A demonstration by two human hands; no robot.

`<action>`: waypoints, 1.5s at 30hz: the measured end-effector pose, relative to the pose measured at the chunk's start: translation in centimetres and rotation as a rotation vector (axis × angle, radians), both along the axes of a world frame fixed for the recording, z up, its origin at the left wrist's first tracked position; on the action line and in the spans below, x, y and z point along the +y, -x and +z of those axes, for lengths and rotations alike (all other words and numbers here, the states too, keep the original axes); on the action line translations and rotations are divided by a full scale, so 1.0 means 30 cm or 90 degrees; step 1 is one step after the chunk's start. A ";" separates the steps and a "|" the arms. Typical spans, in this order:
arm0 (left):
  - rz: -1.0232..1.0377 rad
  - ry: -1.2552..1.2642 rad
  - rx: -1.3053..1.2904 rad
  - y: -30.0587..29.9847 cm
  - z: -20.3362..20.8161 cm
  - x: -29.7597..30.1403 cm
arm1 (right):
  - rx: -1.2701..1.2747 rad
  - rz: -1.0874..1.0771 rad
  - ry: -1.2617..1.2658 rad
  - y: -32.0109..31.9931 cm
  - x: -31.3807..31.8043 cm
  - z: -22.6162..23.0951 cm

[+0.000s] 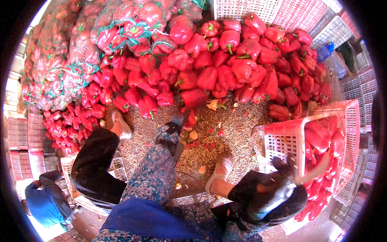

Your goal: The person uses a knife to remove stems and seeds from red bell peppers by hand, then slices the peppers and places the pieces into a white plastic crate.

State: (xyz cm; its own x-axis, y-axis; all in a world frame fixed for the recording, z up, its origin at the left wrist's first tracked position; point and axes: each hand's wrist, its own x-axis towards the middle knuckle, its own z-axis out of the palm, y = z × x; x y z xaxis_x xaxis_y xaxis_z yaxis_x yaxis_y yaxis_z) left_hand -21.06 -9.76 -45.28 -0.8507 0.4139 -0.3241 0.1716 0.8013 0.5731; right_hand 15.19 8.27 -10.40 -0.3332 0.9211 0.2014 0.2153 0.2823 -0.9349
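My left hand [178, 117], in a dark glove, reaches forward to the front edge of a large heap of red bell peppers [207, 78]. Its fingers are hard to make out; a piece of red pepper [190, 120] is just beside them. My right hand [278, 181], also dark-gloved, is smeared by motion above my right knee, beside a white and pink plastic crate [284, 147]. A pale, blurred streak [316, 171] runs from that hand over the crate, and I cannot tell what it is. Red peppers [320, 137] fill the crate.
Mesh sacks of peppers [60, 52] are stacked at the far left. Pepper seeds and scraps [201, 147] litter the floor between my sandals. Plastic crates [250, 9] stand behind the heap and along both sides. A person in blue [46, 201] bends over at lower left.
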 end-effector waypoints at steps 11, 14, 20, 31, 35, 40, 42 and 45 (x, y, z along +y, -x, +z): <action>0.099 -0.364 0.266 -0.423 0.107 0.018 | -0.161 0.259 0.742 0.336 -0.273 -0.685; 0.211 -0.306 0.135 -0.515 0.077 0.027 | -0.282 0.336 0.544 0.281 -0.237 -0.784; 0.212 -0.266 -0.090 -0.488 0.161 0.020 | -0.364 0.363 0.502 0.314 -0.199 -0.746; 0.212 -0.193 -0.018 -0.482 0.160 0.020 | -0.619 0.504 0.104 0.312 -0.181 -0.849; 0.239 -0.213 -0.046 -0.496 0.219 0.045 | -0.602 0.524 -0.089 0.289 -0.196 -0.819; 0.218 -0.227 -0.073 -0.503 0.242 0.059 | -0.482 0.426 -0.125 0.138 -0.259 -1.194; 0.214 -0.212 -0.073 -0.491 0.235 0.041 | -0.482 0.418 -0.001 0.061 -0.317 -1.318; 0.247 -0.259 -0.056 -0.480 0.169 -0.005 | -0.409 0.406 -0.116 -0.005 -0.401 -1.277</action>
State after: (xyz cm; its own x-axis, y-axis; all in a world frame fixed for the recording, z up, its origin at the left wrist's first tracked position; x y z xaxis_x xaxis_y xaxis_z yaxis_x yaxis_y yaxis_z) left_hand -6.67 -9.91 -40.21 -0.9424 0.1821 -0.2804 -0.1541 0.5076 0.8477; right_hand 15.35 -3.76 -48.72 -0.8646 0.4971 -0.0730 0.4300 0.6571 -0.6191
